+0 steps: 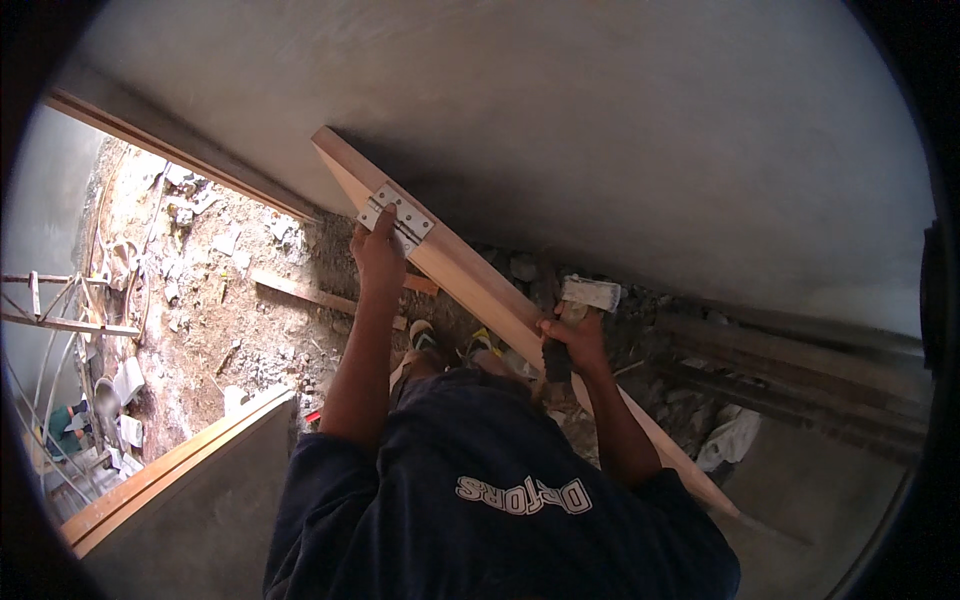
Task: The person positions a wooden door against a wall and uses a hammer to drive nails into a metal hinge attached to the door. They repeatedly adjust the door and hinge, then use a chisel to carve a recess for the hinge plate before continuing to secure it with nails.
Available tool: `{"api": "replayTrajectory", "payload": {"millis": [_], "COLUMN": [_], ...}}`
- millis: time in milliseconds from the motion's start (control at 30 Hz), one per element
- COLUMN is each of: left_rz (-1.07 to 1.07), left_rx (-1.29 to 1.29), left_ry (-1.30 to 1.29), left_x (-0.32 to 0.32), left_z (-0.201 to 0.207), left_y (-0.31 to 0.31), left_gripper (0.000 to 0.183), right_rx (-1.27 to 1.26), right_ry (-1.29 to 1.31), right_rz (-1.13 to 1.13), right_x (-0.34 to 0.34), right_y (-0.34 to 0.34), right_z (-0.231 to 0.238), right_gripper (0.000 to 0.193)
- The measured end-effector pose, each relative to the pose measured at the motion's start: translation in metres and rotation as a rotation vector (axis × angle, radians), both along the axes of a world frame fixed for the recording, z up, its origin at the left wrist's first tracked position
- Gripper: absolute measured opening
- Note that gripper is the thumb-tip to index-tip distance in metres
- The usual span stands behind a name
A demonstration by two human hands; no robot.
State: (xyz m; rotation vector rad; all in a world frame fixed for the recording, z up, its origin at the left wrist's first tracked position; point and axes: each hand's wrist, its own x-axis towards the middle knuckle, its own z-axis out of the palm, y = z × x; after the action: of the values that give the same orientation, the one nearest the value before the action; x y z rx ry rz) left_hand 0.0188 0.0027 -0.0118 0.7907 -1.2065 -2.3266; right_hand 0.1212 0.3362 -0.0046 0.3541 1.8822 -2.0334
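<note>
A long light-brown wooden door or plank, seen along its narrow edge, slants from upper left to lower right in front of me. Near its upper end a silvery butt hinge with screw holes lies against that edge. My left hand is closed there, its thumb pressed on the hinge. Beside the wood's middle, my right hand grips a tool with a dark handle and a pale, blocky head, like a hammer or hatchet. Part of its handle is hidden by my fingers.
A grey plastered wall rises beyond the wood. At left, wooden frame members border an opening onto bright rubble. A loose wood strip lies on the ground, dark planks at right. A person is at far left.
</note>
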Motion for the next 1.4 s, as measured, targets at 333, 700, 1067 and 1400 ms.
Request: {"api": "replayTrajectory", "payload": {"millis": [333, 700, 1067, 1400], "left_rz": [-0.151, -0.119, -0.166, -0.216], "left_rx": [-0.373, -0.345, -0.446, -0.514], "left_ry": [-0.206, -0.227, -0.239, -0.232], "left_x": [-0.006, -0.001, 0.001, 0.001], "left_z": [0.031, 0.009, 0.023, 0.018], "left_y": [-0.008, -0.003, -0.005, -0.011], "left_gripper": [0.021, 0.02, 0.02, 0.024], "right_rx": [0.022, 0.075, 0.097, 0.012], "right_ry": [-0.042, -0.021, -0.003, 0.021], "right_rz": [-0.033, 0.016, 0.004, 0.008], "right_x": [0.001, 0.001, 0.001, 0.001], "right_y": [0.002, 0.008, 0.008, 0.007], "right_z": [-0.008, -0.016, -0.023, -0.016], "right_gripper": [0.038, 0.039, 0.044, 0.039]}}
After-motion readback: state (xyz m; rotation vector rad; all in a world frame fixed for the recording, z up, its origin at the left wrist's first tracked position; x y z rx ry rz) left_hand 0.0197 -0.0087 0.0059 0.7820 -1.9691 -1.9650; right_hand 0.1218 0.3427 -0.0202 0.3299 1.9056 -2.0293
